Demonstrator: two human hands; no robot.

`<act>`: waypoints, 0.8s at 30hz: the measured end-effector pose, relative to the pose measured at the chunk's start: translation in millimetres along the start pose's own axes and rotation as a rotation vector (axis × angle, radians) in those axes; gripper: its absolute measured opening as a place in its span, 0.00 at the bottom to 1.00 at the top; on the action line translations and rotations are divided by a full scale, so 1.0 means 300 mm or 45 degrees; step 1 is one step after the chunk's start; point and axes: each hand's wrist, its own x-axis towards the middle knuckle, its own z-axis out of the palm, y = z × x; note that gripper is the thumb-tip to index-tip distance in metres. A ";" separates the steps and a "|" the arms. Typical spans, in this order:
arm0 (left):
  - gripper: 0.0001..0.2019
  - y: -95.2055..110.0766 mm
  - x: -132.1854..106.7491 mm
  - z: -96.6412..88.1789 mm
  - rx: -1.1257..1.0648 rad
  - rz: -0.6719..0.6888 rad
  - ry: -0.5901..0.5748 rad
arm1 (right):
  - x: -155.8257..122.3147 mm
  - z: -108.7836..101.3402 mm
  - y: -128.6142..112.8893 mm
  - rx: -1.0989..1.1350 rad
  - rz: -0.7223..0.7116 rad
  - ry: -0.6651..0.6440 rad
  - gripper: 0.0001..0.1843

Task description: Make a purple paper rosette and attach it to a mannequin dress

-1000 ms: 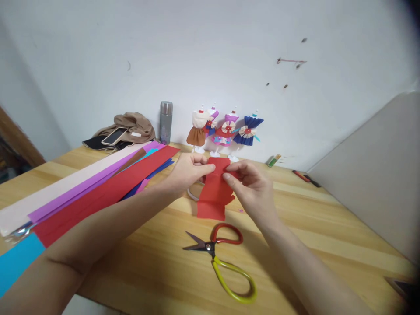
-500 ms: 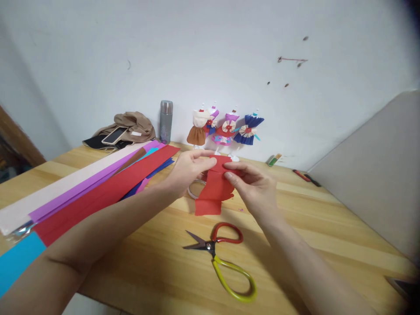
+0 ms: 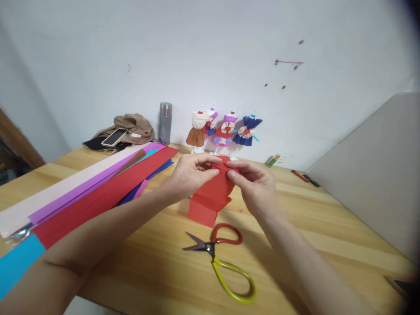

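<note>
A piece of red crepe paper (image 3: 210, 194) hangs between my hands above the wooden table, its lower end loose and its right edge uneven. My left hand (image 3: 193, 174) pinches its upper left part between thumb and fingers. At the upper right, my right hand (image 3: 254, 181) grips the same paper with thumb and index finger. A fold runs across the paper between the two thumbs. Just below it lie scissors (image 3: 210, 248) with a red and a yellow handle, blades partly apart and pointing left.
Long sheets of coloured paper (image 3: 98, 197) lie to the left. Behind stand several small dress stands with paper dresses (image 3: 246, 131), a grey thermos (image 3: 166, 124), a brown cloth (image 3: 138, 127) and a phone (image 3: 114, 136). A green object (image 3: 273, 161) and a red-black tool (image 3: 300, 176) lie back right.
The top of the red paper is now folded over at my fingertips, and its lower end has swung toward me and slightly left. Both thumbs have shifted. The scissors stay put.
</note>
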 end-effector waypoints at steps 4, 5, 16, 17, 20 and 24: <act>0.08 -0.005 -0.001 -0.004 0.020 0.074 0.010 | 0.003 -0.003 -0.004 -0.020 0.014 -0.073 0.12; 0.09 -0.007 -0.002 -0.004 0.034 0.081 0.015 | 0.003 -0.004 -0.005 -0.034 0.014 -0.075 0.12; 0.07 -0.004 -0.019 -0.003 0.120 0.139 0.052 | -0.006 0.005 -0.005 -0.029 0.084 0.008 0.10; 0.07 0.000 -0.021 -0.003 0.148 0.142 0.058 | -0.007 0.004 -0.004 -0.023 0.086 0.012 0.10; 0.07 0.004 -0.025 -0.002 0.207 0.159 0.062 | -0.006 0.002 -0.002 -0.041 0.073 0.015 0.09; 0.07 -0.002 -0.023 -0.002 0.242 0.173 0.055 | -0.004 0.000 0.000 -0.108 0.041 0.018 0.10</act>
